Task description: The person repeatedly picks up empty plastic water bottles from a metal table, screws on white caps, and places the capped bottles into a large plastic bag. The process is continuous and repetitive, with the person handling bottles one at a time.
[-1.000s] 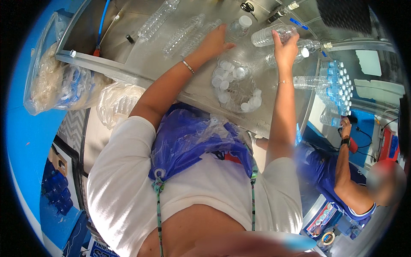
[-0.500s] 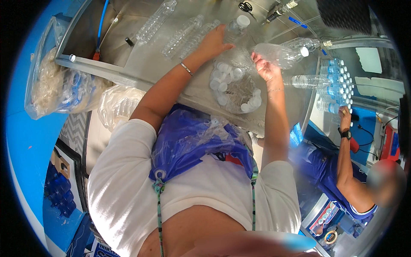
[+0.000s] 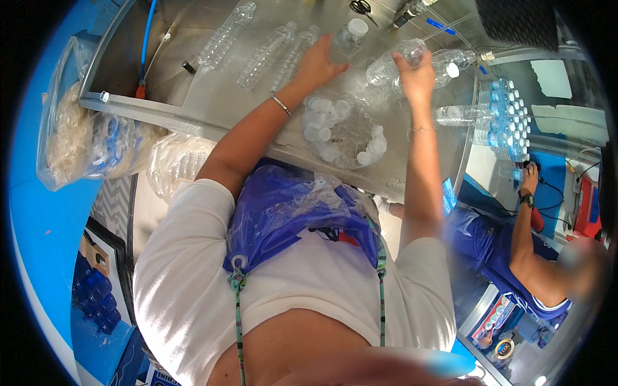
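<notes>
My left hand [image 3: 317, 66] is closed around the side of a clear plastic bottle with a white cap [image 3: 349, 37], its thumb toward the near side. With fingers pointing away from me, my right hand [image 3: 416, 76] grips another clear ribbed bottle [image 3: 388, 63]; whether this one has a cap I cannot tell. Just right of that hand lies a bottle with a white cap [image 3: 444, 72]. Between my forearms, a clear plastic bag [image 3: 344, 138] holding several loose white caps [image 3: 320, 119] rests on the metal counter [image 3: 257, 122].
Several clear bottles [image 3: 267, 56] lie at the far left of the counter. Scissors [image 3: 362, 9] and thin tubing are at the back. To the right, a co-worker's hand [image 3: 529, 179] is beside rows of capped bottles [image 3: 505, 119]. Stuffed plastic bags [image 3: 71, 135] hang at left.
My right hand has turned from palm up beneath the capped bottle to gripping another bottle from above. The capped bottle now lies to its right. My left hand stays at its bottle.
</notes>
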`<state>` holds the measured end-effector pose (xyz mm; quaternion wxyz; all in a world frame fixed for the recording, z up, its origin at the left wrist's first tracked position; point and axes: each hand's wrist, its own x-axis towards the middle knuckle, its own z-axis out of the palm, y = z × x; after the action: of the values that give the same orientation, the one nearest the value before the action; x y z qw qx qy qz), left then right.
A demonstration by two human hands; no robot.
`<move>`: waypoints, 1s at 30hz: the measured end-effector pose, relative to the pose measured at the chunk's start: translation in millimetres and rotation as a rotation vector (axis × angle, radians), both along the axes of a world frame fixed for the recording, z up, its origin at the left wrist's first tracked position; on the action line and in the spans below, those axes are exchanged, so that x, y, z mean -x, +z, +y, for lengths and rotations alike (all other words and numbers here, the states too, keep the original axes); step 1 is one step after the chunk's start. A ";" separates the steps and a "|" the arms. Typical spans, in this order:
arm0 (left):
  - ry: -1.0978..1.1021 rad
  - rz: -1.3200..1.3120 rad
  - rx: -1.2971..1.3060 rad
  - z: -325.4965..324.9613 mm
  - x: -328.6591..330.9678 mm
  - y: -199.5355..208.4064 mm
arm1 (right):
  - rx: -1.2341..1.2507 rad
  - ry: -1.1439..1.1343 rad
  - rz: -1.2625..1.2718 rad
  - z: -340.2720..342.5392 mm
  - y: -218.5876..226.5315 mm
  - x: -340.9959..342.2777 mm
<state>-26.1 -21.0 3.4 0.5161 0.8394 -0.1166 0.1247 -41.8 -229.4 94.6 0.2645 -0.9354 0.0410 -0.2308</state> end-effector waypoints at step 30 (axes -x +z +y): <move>-1.415 1.166 1.045 8.7 92.6 107.1 | -0.340 0.628 -0.271 -11.4 72.3 84.1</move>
<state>-118.7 -12.3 110.5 0.7448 0.1837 -0.2453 -0.5927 -125.9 -240.8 166.9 0.4768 -0.8063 -0.2453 -0.2499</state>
